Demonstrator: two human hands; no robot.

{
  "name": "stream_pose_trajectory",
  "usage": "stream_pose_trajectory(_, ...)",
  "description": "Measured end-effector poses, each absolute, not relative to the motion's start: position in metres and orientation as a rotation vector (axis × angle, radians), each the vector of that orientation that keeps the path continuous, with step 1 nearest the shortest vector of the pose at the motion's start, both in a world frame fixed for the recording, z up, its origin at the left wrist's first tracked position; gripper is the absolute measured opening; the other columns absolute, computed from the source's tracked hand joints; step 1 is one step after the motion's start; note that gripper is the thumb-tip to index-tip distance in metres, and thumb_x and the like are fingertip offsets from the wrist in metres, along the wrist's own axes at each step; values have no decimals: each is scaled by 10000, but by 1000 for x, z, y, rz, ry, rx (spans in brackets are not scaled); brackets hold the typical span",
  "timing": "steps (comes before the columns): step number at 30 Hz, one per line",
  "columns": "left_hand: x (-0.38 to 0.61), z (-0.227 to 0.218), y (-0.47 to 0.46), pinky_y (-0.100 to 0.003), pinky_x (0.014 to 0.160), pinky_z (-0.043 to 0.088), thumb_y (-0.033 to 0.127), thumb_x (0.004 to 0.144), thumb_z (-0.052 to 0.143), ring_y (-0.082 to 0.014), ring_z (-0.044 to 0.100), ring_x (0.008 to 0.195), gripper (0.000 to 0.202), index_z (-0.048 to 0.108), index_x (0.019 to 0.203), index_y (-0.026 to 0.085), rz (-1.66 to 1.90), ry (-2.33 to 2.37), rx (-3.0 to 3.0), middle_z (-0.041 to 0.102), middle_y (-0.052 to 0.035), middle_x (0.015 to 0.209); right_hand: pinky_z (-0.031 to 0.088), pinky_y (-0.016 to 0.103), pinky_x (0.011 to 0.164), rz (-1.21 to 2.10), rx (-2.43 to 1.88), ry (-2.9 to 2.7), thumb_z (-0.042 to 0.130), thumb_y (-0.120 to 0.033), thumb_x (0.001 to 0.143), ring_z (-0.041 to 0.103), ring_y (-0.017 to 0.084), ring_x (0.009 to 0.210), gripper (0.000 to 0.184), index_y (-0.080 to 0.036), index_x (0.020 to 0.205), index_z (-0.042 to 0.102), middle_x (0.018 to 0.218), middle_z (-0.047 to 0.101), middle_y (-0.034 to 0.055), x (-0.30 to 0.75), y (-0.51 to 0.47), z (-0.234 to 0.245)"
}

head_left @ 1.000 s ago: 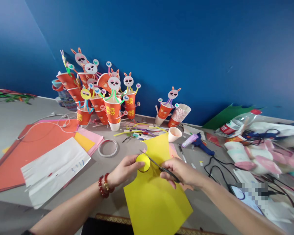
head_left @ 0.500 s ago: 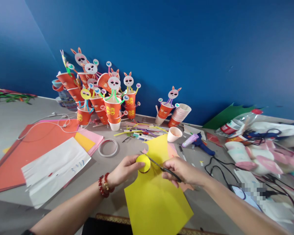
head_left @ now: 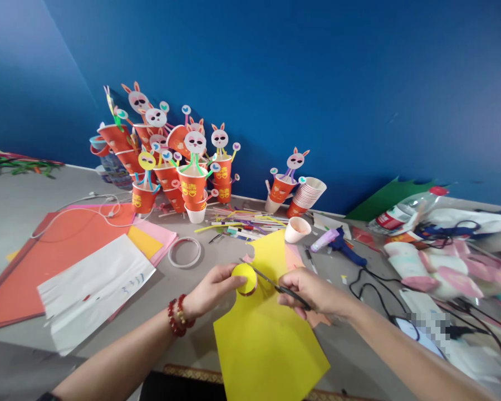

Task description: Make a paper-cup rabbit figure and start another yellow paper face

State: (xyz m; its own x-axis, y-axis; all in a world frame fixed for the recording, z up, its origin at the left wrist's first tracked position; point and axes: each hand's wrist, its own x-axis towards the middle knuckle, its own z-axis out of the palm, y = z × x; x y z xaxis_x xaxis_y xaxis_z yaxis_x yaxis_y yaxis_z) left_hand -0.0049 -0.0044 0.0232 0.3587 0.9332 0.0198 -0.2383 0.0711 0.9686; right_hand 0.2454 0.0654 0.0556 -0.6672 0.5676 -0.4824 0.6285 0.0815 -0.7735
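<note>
Between the thumb and fingers of my left hand [head_left: 217, 289] is a small yellow paper circle [head_left: 247, 278], its edge dark along the lower right. My right hand [head_left: 304, 289] is closed around the handles of a pair of scissors [head_left: 271, 283]. The blades point up and left and lie against the circle's upper right edge. Below both hands lies a large yellow paper sheet [head_left: 271, 351] with a curved bite cut from its far left edge. A peach paper scrap [head_left: 317, 319] shows beside it, partly under my right hand.
Rabbit-faced red paper cups [head_left: 192, 186] cluster at the back left. A cup stack [head_left: 309, 195] and white cup [head_left: 297, 229] stand right of centre. A tape roll [head_left: 184, 252] and orange sheets [head_left: 87, 234] lie left; a blue glue gun [head_left: 344, 245] and black cords lie right.
Hardly anything differs. The circle and the scissors have shifted very slightly to the right, and both hands keep their hold.
</note>
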Motion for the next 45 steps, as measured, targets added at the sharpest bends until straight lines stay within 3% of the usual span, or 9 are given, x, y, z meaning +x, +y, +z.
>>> stream_pose_trajectory(15, -5, 29, -5, -301, 799, 416, 458, 926, 585, -182, 528, 787, 371, 706, 887, 110, 1023, 705, 1203, 619, -66, 834, 356, 177, 406, -1732, 1256, 2240, 735, -619, 767, 515, 85, 400, 525, -191, 598, 481, 448, 516, -58, 246, 62, 63)
stream_pose_trajectory(24, -5, 29, -5, -304, 817, 425, 452, 946, 563, -180, 533, 795, 373, 704, 907, 110, 1022, 691, 1221, 610, -64, 827, 294, 174, 409, -1736, 1185, 2306, 637, -622, 864, 481, 74, 405, 515, -179, 635, 507, 460, 533, -40, 249, 59, 56)
stream_pose_trajectory(45, -5, 29, -5, -304, 807, 416, 468, 945, 551, -183, 523, 791, 379, 707, 913, 125, 1004, 675, 1243, 615, -65, 849, 362, 180, 416, -1733, 1281, 2252, 725, -573, 814, 495, 75, 371, 480, -189, 636, 501, 439, 550, -58, 256, 58, 53)
